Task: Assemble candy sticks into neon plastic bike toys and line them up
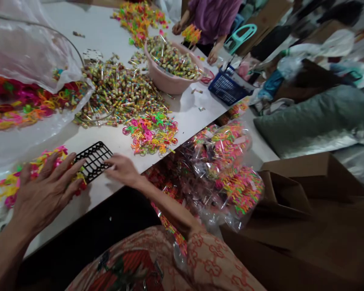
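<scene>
A black slotted plastic tray lies on the table near its front edge. My right hand is at the tray's right end, with thumb and fingers closed at its edge. To the left, my left hand is spread flat over a pile of small bright plastic pieces in pink, yellow and orange. Its fingertips reach the left end of the tray, and it holds nothing I can see. Another loose heap of coloured plastic pieces lies beyond my right hand.
Small patterned tubes are heaped mid-table beside a pink basin of more. A clear bag of coloured pieces stands left. Filled bags and a cardboard box are at right. A co-worker stands by a blue basket.
</scene>
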Tool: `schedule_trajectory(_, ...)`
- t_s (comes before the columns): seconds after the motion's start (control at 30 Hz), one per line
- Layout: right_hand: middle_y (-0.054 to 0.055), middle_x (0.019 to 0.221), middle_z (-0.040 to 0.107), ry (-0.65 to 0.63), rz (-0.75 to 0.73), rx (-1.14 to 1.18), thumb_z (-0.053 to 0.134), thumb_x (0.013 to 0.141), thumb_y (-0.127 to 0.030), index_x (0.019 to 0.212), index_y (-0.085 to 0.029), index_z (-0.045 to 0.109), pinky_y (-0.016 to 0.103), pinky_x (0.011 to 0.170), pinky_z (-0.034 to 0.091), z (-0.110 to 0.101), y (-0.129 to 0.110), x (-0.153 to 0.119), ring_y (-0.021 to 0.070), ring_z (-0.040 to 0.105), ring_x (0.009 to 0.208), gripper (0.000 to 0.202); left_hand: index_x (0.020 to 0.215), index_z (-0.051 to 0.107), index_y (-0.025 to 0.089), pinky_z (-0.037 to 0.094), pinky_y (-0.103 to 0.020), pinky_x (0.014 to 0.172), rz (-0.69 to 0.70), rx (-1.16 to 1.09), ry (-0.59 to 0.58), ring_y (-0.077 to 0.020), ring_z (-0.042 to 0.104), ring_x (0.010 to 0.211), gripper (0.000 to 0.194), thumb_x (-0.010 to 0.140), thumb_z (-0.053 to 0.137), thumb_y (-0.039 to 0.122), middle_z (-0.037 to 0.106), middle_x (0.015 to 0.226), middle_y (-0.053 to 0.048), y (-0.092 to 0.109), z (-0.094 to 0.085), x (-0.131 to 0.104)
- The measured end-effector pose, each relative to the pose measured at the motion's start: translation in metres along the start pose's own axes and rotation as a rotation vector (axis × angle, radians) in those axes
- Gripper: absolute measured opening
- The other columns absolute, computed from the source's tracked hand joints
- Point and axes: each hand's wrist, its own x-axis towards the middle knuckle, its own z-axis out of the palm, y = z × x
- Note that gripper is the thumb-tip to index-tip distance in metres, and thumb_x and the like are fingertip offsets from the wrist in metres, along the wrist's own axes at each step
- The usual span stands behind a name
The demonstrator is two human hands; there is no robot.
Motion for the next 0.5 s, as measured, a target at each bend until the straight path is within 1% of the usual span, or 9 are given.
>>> schedule_trajectory(0.07, 0.009, 0.106, 0.063, 0.220, 0.311, -0.139, 0.050, 0.092, -0.022, 0.110, -0.017, 0.064, 0.027, 0.080, 0.046, -0.042, 0.033, -0.032, 0.0168, 0.062, 0.093, 0.023, 0.148, 0.011, 0.049, 0.003, -0.069, 0.113, 0.028, 0.050, 0.038, -0.0311, 0.014, 0.148, 0.060, 0.094, 0.032, 0.031, 0.022, 0.158, 0.006, 0.004, -0.001, -0.003)
schedule_trajectory(0.1, 0.011, 0.109, 0.063, 0.281, 0.483, -0.255, 0.046, 0.093, -0.019, 0.110, -0.016, 0.064, 0.029, 0.081, 0.046, -0.062, 0.049, -0.047, 0.0193, 0.062, 0.096, 0.025, 0.147, 0.011, 0.050, 0.005, -0.069, 0.113, 0.049, 0.075, 0.052, -0.0313, 0.017, 0.147, 0.060, 0.094, 0.032, 0.031, 0.023, 0.158, 0.007, 0.008, -0.001, -0.004)
schedule_trajectory(0.13, 0.013, 0.113, 0.061, 0.290, 0.628, -0.365, 0.046, 0.092, -0.019, 0.110, -0.016, 0.064, 0.031, 0.081, 0.046, -0.078, 0.064, -0.060, 0.0222, 0.061, 0.099, 0.025, 0.147, 0.010, 0.050, 0.007, -0.069, 0.113, 0.068, 0.091, 0.064, -0.0319, 0.020, 0.146, 0.061, 0.094, 0.032, 0.032, 0.025, 0.157, 0.007, 0.012, -0.001, -0.004)
schedule_trajectory(0.17, 0.014, 0.117, 0.060, 0.233, 0.714, -0.444, 0.047, 0.091, -0.019, 0.109, -0.017, 0.064, 0.033, 0.081, 0.046, -0.090, 0.076, -0.069, 0.0245, 0.061, 0.101, 0.025, 0.147, 0.009, 0.050, 0.009, -0.068, 0.113, 0.080, 0.102, 0.074, -0.0325, 0.024, 0.145, 0.061, 0.093, 0.032, 0.032, 0.027, 0.156, 0.007, 0.016, 0.000, -0.003)
schedule_trajectory(0.2, 0.014, 0.117, 0.061, 0.165, 0.737, -0.482, 0.046, 0.090, -0.017, 0.108, -0.018, 0.064, 0.033, 0.081, 0.046, -0.096, 0.085, -0.074, 0.0254, 0.061, 0.102, 0.025, 0.147, 0.009, 0.051, 0.011, -0.068, 0.114, 0.080, 0.109, 0.075, -0.0328, 0.027, 0.144, 0.061, 0.093, 0.033, 0.033, 0.030, 0.155, 0.007, 0.020, 0.001, -0.002)
schedule_trajectory(0.23, 0.014, 0.117, 0.061, 0.119, 0.727, -0.503, 0.046, 0.090, -0.018, 0.108, -0.019, 0.064, 0.033, 0.081, 0.046, -0.097, 0.089, -0.074, 0.0260, 0.061, 0.104, 0.025, 0.147, 0.010, 0.051, 0.014, -0.067, 0.114, 0.071, 0.119, 0.069, -0.0327, 0.030, 0.142, 0.062, 0.093, 0.034, 0.033, 0.032, 0.154, 0.007, 0.023, 0.002, -0.001)
schedule_trajectory(0.3, 0.013, 0.115, 0.064, 0.091, 0.637, -0.480, 0.045, 0.090, -0.020, 0.106, -0.019, 0.065, 0.032, 0.080, 0.045, -0.086, 0.089, -0.063, 0.0254, 0.061, 0.106, 0.025, 0.147, 0.012, 0.052, 0.017, -0.065, 0.114, 0.050, 0.141, 0.055, -0.0319, 0.033, 0.141, 0.062, 0.093, 0.036, 0.033, 0.036, 0.153, 0.006, 0.026, 0.002, 0.000)
schedule_trajectory(0.43, 0.010, 0.100, 0.070, 0.123, 0.493, -0.317, 0.052, 0.083, -0.020, 0.094, -0.019, 0.068, 0.027, 0.070, 0.043, -0.047, 0.068, -0.014, 0.0227, 0.063, 0.093, 0.020, 0.147, 0.026, 0.045, 0.018, -0.058, 0.116, 0.039, 0.185, 0.017, -0.0291, 0.033, 0.141, 0.057, 0.094, 0.039, 0.030, 0.044, 0.148, 0.001, 0.027, 0.000, -0.006)
schedule_trajectory(0.5, 0.008, 0.095, 0.071, 0.137, 0.453, -0.234, 0.053, 0.079, -0.019, 0.090, -0.019, 0.069, 0.026, 0.067, 0.042, -0.037, 0.058, 0.014, 0.0214, 0.063, 0.088, 0.019, 0.145, 0.035, 0.040, 0.016, -0.056, 0.117, 0.036, 0.213, 0.001, -0.0282, 0.033, 0.141, 0.052, 0.094, 0.039, 0.030, 0.047, 0.146, -0.003, 0.026, -0.001, -0.011)
